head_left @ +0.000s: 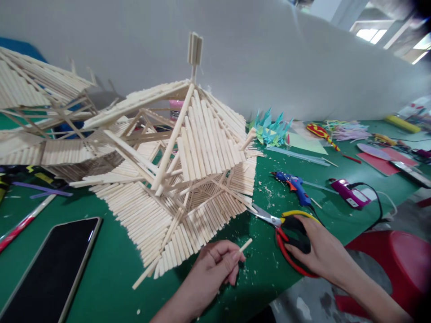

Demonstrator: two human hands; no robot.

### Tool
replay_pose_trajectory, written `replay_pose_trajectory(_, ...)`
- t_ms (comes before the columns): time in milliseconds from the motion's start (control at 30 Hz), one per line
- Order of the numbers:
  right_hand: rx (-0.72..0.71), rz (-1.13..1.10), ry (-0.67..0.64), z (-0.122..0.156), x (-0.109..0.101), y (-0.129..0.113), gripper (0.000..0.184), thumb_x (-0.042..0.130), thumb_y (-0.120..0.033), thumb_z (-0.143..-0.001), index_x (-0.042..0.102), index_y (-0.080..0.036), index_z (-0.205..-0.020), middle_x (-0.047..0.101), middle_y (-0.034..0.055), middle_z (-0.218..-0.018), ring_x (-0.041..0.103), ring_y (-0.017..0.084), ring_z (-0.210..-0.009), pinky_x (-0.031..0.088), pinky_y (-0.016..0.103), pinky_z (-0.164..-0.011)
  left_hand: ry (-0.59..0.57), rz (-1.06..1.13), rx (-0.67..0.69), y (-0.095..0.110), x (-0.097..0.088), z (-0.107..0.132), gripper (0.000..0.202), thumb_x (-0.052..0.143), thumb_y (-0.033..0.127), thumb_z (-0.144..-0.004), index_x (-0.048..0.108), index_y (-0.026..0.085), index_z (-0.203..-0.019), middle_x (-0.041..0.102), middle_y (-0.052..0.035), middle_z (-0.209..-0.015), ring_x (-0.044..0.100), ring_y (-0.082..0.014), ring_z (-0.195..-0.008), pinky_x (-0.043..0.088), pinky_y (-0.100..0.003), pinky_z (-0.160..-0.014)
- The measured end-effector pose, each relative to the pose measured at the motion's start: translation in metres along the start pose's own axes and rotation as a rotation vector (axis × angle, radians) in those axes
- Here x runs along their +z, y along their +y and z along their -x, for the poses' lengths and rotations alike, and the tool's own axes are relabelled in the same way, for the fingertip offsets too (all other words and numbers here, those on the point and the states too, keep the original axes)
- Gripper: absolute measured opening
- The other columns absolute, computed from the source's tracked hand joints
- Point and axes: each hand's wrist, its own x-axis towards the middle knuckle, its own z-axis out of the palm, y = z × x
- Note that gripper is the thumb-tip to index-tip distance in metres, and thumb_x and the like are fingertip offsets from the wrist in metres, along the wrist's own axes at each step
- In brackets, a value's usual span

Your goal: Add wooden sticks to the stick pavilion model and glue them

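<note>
In front of me stands a pagoda-like model (208,139) built of thin wooden sticks, its roof partly covered and partly bare frame. My left hand (215,269) is closed near the model's front corner, pinching a short wooden stick (246,245) that pokes out past the fingertips. On the right, my right hand (316,246) grips the scissors (267,216) by their red and yellow handles. The blades point left toward the model's lower tier, and their tips lie close to its edge; whether they touch it I cannot tell.
A blue glue gun (296,186) lies right of the model, near a purple power adapter (350,194) with cables. At left are a phone (50,269) and a second stick model (47,116). Teal paper folds (271,128) stand near the wall. A red stool (397,260) is beside the table.
</note>
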Motion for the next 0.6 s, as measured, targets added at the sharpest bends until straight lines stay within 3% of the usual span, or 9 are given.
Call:
replay_pose_trajectory(100, -0.092, 0.014, 0.180, -0.005, -0.015, -0.019, 0.045, 0.055, -0.037, -0.074, 0.050, -0.011, -0.111, 0.051, 0.0173, -0.116, 0.048, 0.030, -0.105, 0.038, 0.044, -0.087, 0.038, -0.203, 0.046, 0.005, 0.005, 0.002, 0.029, 0.043, 0.038, -0.083, 0.057, 0.014, -0.073, 0.042, 0.0056, -0.049, 0.039, -0.0093, -0.049, 0.029, -0.020, -0.049)
replay_pose_trajectory(167, -0.290, -0.047, 0.277, -0.006, -0.026, -0.045, 0.033, 0.054, -0.028, -0.078, 0.052, -0.017, -0.109, 0.056, 0.0113, -0.109, 0.050, 0.024, -0.101, 0.038, 0.040, -0.087, 0.036, -0.343, 0.096, 0.008, 0.009, 0.004, 0.031, 0.040, 0.036, -0.084, 0.057, 0.014, -0.069, 0.042, 0.0049, -0.052, 0.040, -0.0097, -0.051, 0.031, -0.020, -0.050)
replay_pose_trajectory(233, -0.486, -0.118, 0.158, -0.005, -0.031, -0.072, 0.033, 0.052, -0.027, -0.080, 0.051, -0.019, -0.112, 0.060, 0.0076, -0.103, 0.051, 0.021, -0.096, 0.038, 0.037, -0.084, 0.026, -0.489, 0.151, 0.010, 0.011, 0.007, 0.032, 0.038, 0.033, -0.086, 0.058, 0.014, -0.068, 0.045, 0.0033, -0.054, 0.043, -0.0103, -0.052, 0.033, -0.020, -0.051)
replay_pose_trajectory(400, -0.653, -0.155, 0.010, -0.002, -0.011, -0.105, 0.019, 0.040, -0.019, -0.087, 0.060, -0.017, -0.089, 0.061, 0.0036, -0.073, 0.051, 0.016, -0.067, 0.038, 0.030, -0.062, 0.043, -0.902, 0.287, 0.007, 0.009, 0.019, 0.030, 0.033, 0.020, -0.085, 0.057, 0.014, -0.068, 0.060, -0.0058, -0.063, 0.053, -0.0165, -0.060, 0.037, -0.025, -0.057)
replay_pose_trajectory(500, -0.672, -0.159, -0.004, -0.001, 0.002, -0.107, 0.026, 0.036, -0.017, -0.087, 0.057, -0.018, -0.072, 0.057, 0.0027, -0.065, 0.047, 0.016, -0.061, 0.035, 0.030, -0.058, 0.086, -1.153, 0.330, 0.001, 0.006, 0.024, 0.023, 0.036, 0.011, -0.077, 0.057, 0.013, -0.068, 0.061, -0.0103, -0.059, 0.054, -0.0213, -0.056, 0.037, -0.031, -0.056)
replay_pose_trajectory(600, -0.638, -0.181, -0.008, -0.001, 0.008, -0.109, 0.028, 0.034, -0.018, -0.088, 0.054, -0.018, -0.068, 0.053, 0.0022, -0.062, 0.045, 0.016, -0.060, 0.034, 0.030, -0.059, 0.126, -1.318, 0.352, -0.005, 0.005, 0.024, 0.020, 0.039, 0.005, -0.068, 0.057, 0.013, -0.068, 0.062, -0.0114, -0.058, 0.055, -0.0232, -0.054, 0.038, -0.034, -0.055)
